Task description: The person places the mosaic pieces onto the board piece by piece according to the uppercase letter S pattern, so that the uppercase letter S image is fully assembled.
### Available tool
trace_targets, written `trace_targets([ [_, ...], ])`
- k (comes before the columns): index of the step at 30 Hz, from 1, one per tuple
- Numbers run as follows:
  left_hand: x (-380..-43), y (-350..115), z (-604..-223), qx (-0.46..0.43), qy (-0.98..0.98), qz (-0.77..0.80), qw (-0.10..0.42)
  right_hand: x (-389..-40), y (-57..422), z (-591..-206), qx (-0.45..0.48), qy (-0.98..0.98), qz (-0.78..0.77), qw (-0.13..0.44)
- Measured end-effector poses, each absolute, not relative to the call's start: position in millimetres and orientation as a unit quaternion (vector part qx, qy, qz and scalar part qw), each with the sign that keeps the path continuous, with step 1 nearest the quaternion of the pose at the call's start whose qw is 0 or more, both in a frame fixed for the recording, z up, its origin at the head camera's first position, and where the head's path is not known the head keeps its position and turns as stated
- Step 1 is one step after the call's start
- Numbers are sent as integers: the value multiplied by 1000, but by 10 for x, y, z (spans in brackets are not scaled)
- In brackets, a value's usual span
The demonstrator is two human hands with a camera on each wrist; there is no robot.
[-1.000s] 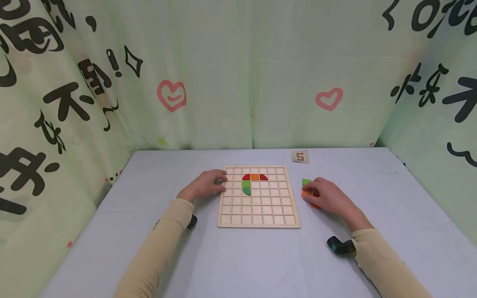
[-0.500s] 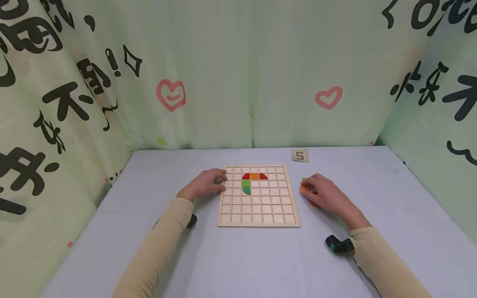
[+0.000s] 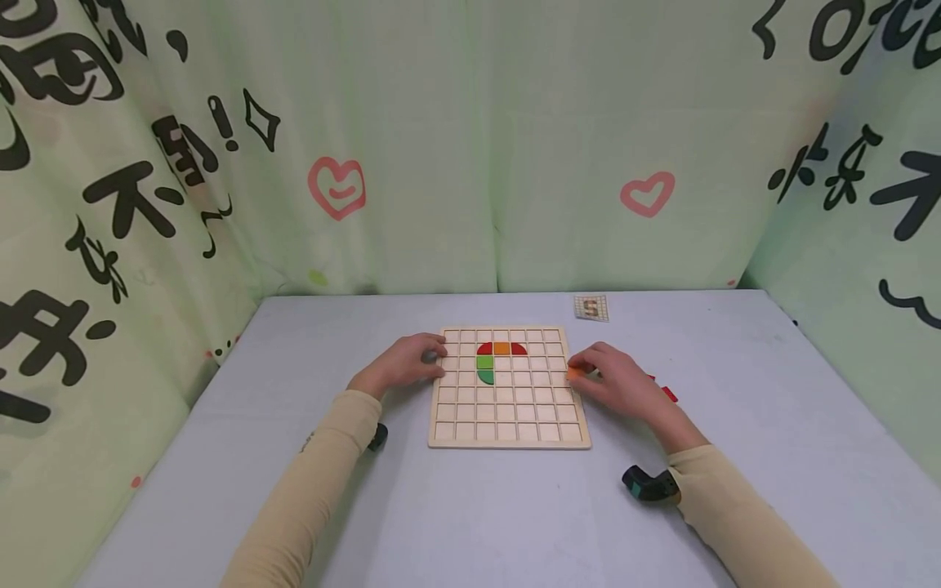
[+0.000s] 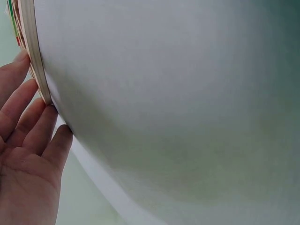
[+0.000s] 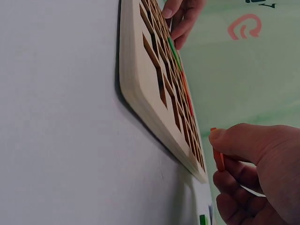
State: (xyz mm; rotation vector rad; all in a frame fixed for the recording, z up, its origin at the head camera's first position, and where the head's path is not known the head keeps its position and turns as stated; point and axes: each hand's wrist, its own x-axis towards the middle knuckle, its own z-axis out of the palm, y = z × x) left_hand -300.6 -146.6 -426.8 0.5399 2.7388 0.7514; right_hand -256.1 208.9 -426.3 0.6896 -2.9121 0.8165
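Orange piece point(image 5: 218, 157): pinched by right fingers point(image 5: 236, 140); best held level
Board point(image 3: 507, 412): touched by spread left fingers point(image 4: 43, 129); best steadied

We see a long, creased beige fabric right sleeve point(image 3: 750, 518); at its cuff point(image 3: 691, 461), an angled black device point(image 3: 654, 485) with a teal patch point(image 3: 635, 488). Well left of that sleeve runs a beige fabric left sleeve point(image 3: 316, 482) with small dark markings point(image 3: 308, 442); a rounded black device point(image 3: 378, 437) faces the right sleeve.
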Motion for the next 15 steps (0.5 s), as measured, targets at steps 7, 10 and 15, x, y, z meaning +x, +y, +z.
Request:
trace_targets([
  [7,-3010,-1457,-4276,176,940,264,128,-2584,1850,-4240,226,-938,265,-11],
  [10,-3010,-1462,-4278,182,939,262,125,-2591,1752,-4234,229,-937,261,-19],
  [15,-2998,-1461,-4266,187,939,260,124,-2623,1605,-4235,253,-933,256,-19],
])
